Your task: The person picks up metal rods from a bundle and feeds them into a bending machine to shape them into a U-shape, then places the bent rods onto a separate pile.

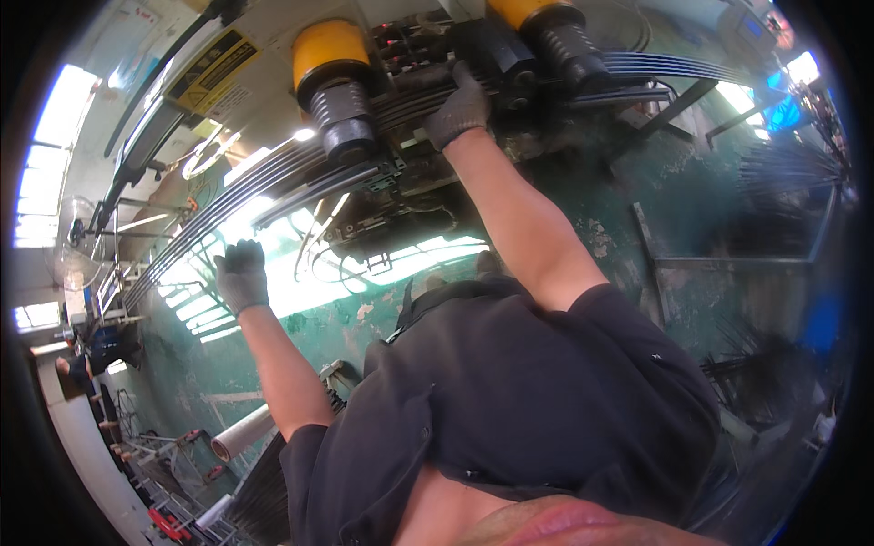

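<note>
My left hand (242,278), in a dark grey knit glove, is raised with its fingers loosely bent and slightly apart. It holds nothing visible, just below a bundle of long thin metal strips (223,202). My right hand (462,111), gloved alike, reaches into the machine (410,56) at the strips, between two yellow-and-black cylinders. One finger stretches upward beside a black block (492,56); the other fingers are partly hidden. The strips run across the machine, passing the left cylinder (332,68) and the right cylinder (560,41).
A yellow warning label (214,73) is on the machine's panel. Wires and a bracket hang below it over a worn green floor (355,318). A metal frame (733,262) stands on the right with more strips above it. Near my left elbow lies a pale roll (244,433).
</note>
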Demonstrator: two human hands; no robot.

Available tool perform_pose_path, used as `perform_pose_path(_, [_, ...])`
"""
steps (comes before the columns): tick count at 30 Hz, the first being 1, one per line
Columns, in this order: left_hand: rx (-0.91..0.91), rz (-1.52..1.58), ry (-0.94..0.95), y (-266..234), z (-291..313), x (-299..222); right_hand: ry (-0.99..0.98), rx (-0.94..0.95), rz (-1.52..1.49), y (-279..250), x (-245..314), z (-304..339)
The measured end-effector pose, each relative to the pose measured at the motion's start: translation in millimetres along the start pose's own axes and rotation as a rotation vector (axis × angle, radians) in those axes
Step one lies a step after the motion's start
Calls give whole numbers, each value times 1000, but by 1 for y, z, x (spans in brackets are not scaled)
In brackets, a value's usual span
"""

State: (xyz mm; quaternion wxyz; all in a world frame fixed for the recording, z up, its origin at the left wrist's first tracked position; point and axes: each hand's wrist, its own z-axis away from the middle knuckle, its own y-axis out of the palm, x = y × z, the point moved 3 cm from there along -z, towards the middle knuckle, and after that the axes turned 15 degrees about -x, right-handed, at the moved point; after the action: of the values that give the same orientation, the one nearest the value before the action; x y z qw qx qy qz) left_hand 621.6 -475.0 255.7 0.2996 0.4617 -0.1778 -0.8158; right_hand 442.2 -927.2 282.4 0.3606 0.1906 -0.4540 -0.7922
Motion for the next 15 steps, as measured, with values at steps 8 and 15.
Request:
perform_pose_path(8, [251, -82, 323, 109, -2, -90, -103, -72, 27, -11, 3, -9])
perform_pose_path(15, [145, -782, 1092, 215, 82, -153, -135, 30, 37, -27, -1, -39])
